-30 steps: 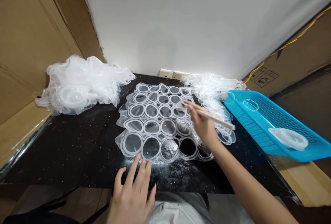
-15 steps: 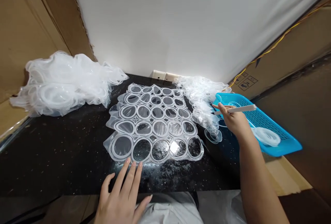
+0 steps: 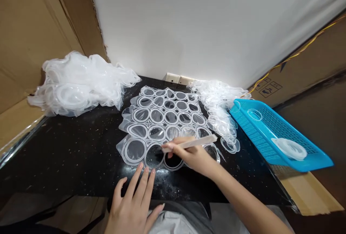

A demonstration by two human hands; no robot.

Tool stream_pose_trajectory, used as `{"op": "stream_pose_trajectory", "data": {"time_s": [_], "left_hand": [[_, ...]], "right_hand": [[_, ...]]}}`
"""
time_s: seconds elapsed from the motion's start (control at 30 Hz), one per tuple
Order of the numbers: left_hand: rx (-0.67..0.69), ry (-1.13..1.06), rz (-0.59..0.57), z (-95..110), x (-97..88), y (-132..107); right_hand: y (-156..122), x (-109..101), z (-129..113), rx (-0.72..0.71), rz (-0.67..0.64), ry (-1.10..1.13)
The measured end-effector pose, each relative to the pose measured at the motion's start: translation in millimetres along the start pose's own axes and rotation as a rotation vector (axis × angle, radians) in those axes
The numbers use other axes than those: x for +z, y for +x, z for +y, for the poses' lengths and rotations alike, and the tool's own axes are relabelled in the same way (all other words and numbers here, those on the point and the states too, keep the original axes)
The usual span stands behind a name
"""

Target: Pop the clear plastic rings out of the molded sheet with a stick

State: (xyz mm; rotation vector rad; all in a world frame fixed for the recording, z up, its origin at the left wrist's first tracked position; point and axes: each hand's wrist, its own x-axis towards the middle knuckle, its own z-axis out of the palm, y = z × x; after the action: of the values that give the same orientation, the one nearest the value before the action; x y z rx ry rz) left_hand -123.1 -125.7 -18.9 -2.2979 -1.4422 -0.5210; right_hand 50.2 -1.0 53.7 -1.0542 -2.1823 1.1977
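- Right hand [image 3: 193,154] has moved from beside the blue basket [image 3: 251,135] back over the front row of the ringed film [image 3: 164,117].
- Markings: printed handling symbols show on the right-hand carton [image 3: 270,87]; characters beneath them are too small to read.
- Count, ringed film: five rows; five rings visible in each of the four rear rows, the front row partly covered by the right hand.
- Count, other items: one basket, one pale tool [image 3: 201,141], two white heaps, one at left [image 3: 78,82] and one at right [image 3: 216,100].
- Condition of film: clear, glossy, creased, white ring borders, ragged left edge; lies flat mid-bench [image 3: 81,154], between the heaps.
- Right hand: thumb and fingers pinched around the tool, its tip over the front row.
- Left hand [image 3: 132,199]: empty, fingers spread, fingertips at the film's near edge.
- Hands: apart.
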Motion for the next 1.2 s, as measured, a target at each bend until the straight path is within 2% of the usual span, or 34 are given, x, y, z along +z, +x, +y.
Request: {"op": "stream_pose_trajectory", "data": {"time_s": [0.07,0.13,0.3,0.43,0.77,1.1,1.2], "left_hand": [[-0.007,-0.019,-0.016,-0.9,-0.7,-0.9],[-0.009,-0.023,-0.039,-1.7,-1.1,-1.8],[-0.012,-0.023,-0.069,-1.6,-1.7,-2.8],[-0.016,-0.027,-0.061,-1.2,-1.7,-3.1],[-0.018,-0.023,-0.072,-0.1,0.5,-4.5],[-0.001,-0.016,-0.066,-0.6,-0.5,-3.3],[-0.019,-0.024,-0.074,0.0,0.5,-4.6]], "right_hand": [[2.0,16.4,-4.3,-0.062,-0.114,0.015],[1.8,24.1,-5.3,-0.065,-0.151,0.023],[-0.5,27.8,-2.7,0.052,-0.117,0.048],[-1.4,29.2,-3.1,0.080,-0.116,0.031],[-3.2,28.6,-1.3,0.065,-0.113,0.058],[-2.8,30.3,1.0,-0.013,-0.129,-0.055],[-3.8,30.8,2.2,-0.111,-0.126,-0.180]]}}
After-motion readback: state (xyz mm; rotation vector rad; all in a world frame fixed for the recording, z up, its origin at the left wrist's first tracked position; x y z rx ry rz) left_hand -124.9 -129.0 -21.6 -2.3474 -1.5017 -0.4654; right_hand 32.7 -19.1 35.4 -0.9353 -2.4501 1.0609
